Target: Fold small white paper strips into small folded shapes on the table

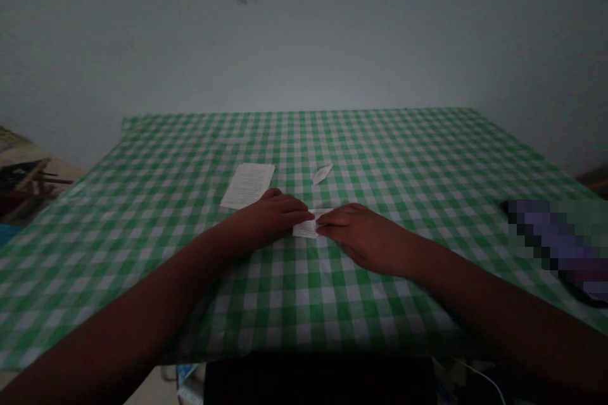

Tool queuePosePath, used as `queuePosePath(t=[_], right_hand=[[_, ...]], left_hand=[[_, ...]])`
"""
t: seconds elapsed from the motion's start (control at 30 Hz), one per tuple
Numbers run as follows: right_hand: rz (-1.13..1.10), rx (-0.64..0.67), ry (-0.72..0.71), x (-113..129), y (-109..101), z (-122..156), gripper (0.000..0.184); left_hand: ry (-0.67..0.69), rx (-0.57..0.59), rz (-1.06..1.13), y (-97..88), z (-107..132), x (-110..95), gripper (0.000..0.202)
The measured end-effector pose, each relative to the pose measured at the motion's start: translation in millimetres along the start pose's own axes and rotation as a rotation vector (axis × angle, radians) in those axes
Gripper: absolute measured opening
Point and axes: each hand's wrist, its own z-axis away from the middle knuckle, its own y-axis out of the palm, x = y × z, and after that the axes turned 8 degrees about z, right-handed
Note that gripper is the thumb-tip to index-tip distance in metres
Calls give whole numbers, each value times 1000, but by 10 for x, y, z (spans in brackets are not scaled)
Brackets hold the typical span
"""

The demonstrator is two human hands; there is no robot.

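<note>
A small piece of folded printed paper (304, 229) lies on the tablecloth in front of me, partly covered by my fingers. My left hand (280, 212) comes in from the left, its fingers together and holding the paper's upper left part. From the other side, my right hand (365, 234) has its fingers pinched at the paper's right edge. The fingertips of both hands nearly meet over it. Just beyond my left hand rests a stack of printed sheets (249, 185). A small folded paper piece (322, 173) with pointed ends lies farther back.
A green and white checked tablecloth (403, 164) covers the table, which reaches a pale wall (304, 31). At the right edge lies a dark-edged object, blurred by pixels (555, 240). Below the front edge a white cable (484, 376) shows.
</note>
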Motion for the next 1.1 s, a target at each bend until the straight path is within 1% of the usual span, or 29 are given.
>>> queuePosePath(t=[0.1, 0.2, 0.37, 0.43, 0.53, 0.6, 0.73, 0.83, 0.93, 1.0, 1.1], right_hand=[[0, -8, -17, -12, 16, -7, 41], [4, -11, -31, -21, 17, -11, 41], [13, 20, -57, -21, -20, 5, 43], [27, 33, -55, -13, -30, 10, 43], [52, 46, -54, 3, -32, 12, 42], [63, 52, -47, 10, -30, 15, 43], [57, 67, -34, 13, -35, 24, 45], [28, 71, -26, 13, -42, 23, 45], [-3, 58, -5, 14, -37, 11, 43], [-11, 37, 2, 13, -28, 2, 41], [-15, 2, -10, 11, -17, -7, 39]], left_hand=[[26, -17, -17, -39, 6, -22, 33], [67, 1, 19, -105, 32, -82, 24], [57, -9, 87, -170, 70, -159, 20], [43, -16, 99, -152, 58, -159, 19], [-4, -65, 112, -83, 13, -147, 20], [-64, -105, 122, -23, -28, -142, 21], [-165, -140, 117, 93, -95, -142, 20], [-227, -176, 103, 164, -112, -147, 16], [-298, -224, 78, 206, -114, -162, 18], [-320, -227, 52, 211, -118, -182, 16], [-317, -194, 4, 188, -122, -225, 14]])
